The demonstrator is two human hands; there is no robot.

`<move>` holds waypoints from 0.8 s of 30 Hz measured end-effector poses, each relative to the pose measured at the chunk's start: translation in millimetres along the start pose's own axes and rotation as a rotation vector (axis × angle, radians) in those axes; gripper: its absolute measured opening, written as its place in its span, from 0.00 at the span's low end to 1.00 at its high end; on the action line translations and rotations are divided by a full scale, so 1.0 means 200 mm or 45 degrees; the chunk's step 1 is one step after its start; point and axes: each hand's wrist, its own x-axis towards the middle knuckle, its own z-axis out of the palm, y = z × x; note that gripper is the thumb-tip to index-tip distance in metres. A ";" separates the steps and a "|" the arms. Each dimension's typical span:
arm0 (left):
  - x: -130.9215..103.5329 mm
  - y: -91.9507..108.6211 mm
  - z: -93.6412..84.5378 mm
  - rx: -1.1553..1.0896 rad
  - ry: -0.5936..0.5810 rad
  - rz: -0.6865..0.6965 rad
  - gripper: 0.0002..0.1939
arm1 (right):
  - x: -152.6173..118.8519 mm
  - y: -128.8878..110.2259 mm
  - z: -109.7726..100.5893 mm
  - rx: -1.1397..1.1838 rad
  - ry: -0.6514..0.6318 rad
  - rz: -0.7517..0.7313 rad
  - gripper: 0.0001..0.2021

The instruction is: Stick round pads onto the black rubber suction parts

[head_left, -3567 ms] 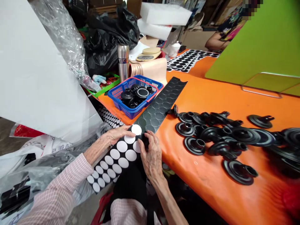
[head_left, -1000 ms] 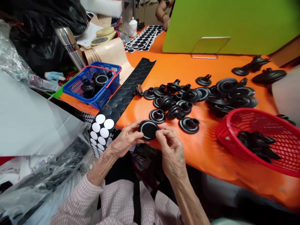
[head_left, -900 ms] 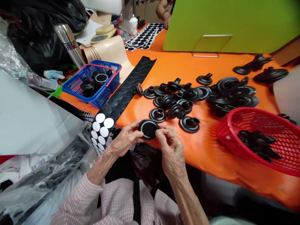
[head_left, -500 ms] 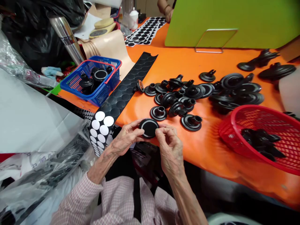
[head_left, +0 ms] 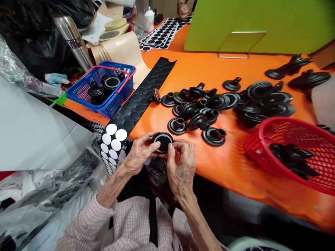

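A round black disc part with a pale ring (head_left: pixel 162 142) is held up in front of me at the table's near edge, its flat face turned towards me. My left hand (head_left: pixel 142 151) grips its left side, the thumb lying on the face. On the opposite rim, the thumb and fingertips of my right hand (head_left: pixel 181 162) pinch the disc. Beside my left hand hangs a black strip of round stickers (head_left: pixel 136 101), its lower end showing white circles. Just beyond the disc lie several similar black parts with short stems (head_left: pixel 188 111).
A blue basket (head_left: pixel 104 108) holding black parts stands to the left. At right is a red basket (head_left: pixel 261 153) with black pieces. A green board (head_left: pixel 251 21) stands at the back; beside it another person's hand (head_left: pixel 183 12) is near sticker sheets (head_left: pixel 162 33).
The disc has shifted slightly left, and my left thumb has slid further onto its face. My right hand has moved left and curled its fingers more. The other person's hand has moved slightly.
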 end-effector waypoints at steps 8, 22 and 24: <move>-0.01 0.00 -0.02 0.005 0.055 0.025 0.21 | -0.01 0.00 0.06 -0.062 0.047 -0.141 0.06; 0.05 0.39 -0.24 0.458 0.143 0.344 0.25 | 0.36 -0.26 0.21 0.862 -0.638 0.399 0.17; 0.06 0.59 -0.30 0.621 0.270 0.450 0.28 | 0.49 -0.40 0.34 1.008 -0.663 0.336 0.17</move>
